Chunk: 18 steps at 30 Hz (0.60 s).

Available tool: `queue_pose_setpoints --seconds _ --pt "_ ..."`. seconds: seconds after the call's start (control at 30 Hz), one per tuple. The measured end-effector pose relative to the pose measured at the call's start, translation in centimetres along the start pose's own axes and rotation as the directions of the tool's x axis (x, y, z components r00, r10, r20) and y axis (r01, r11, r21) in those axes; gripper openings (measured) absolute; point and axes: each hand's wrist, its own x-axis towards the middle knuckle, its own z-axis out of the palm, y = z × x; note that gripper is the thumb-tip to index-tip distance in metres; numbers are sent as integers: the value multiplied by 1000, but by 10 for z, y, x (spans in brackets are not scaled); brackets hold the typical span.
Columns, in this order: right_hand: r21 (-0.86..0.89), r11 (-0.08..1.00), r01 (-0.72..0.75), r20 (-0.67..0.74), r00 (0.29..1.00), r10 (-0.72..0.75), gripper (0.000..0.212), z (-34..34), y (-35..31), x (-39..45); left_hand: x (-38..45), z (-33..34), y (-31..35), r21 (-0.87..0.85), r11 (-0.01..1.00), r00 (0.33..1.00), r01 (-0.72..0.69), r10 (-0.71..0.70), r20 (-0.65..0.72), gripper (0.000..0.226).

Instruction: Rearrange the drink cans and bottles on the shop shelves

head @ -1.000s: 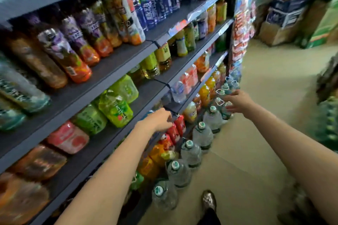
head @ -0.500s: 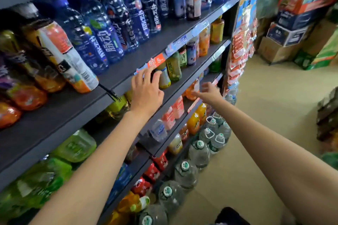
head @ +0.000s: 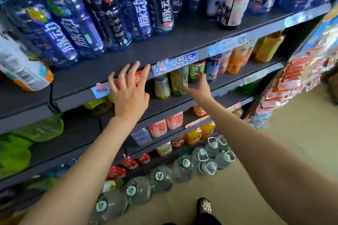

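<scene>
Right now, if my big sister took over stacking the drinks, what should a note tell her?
Left hand: open, fingers spread at the front edge of the shelf of blue bottles, holding nothing.
Right hand: open, reaching toward the green-label bottle on the shelf below, not gripping it.
Big water jugs stand in a row on the floor.
Done: cannot tell from this view; neither hand holds a drink.
Left: pick a bottle, likely the green-label one, and straighten the rows.
</scene>
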Motion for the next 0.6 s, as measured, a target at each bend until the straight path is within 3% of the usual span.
queue_pose_setpoints --seconds 0.1,0.3,0.4,0.5,0.6 --pt "-1 997 82 -18 996 -82 86 15 -7 27 0 1 -1 9 1000 999 21 -21 -29 70" --pt "50 998 29 -117 993 -23 60 50 -9 61 2 1 4 28 997 997 73 -72 -31 70" --pt "56 996 67 -151 987 -58 62 48 -8 57 2 1 6 31 997 998 64 -64 -16 71" --pt "76 990 122 -122 986 -112 66 38 -3 30 1 -3 2 13 999 999 34 -34 11 73" --pt "-34 972 232 -30 972 -233 64 28 5 -11 -5 -11 -6 -58 998 1000 -2 3 13 70"
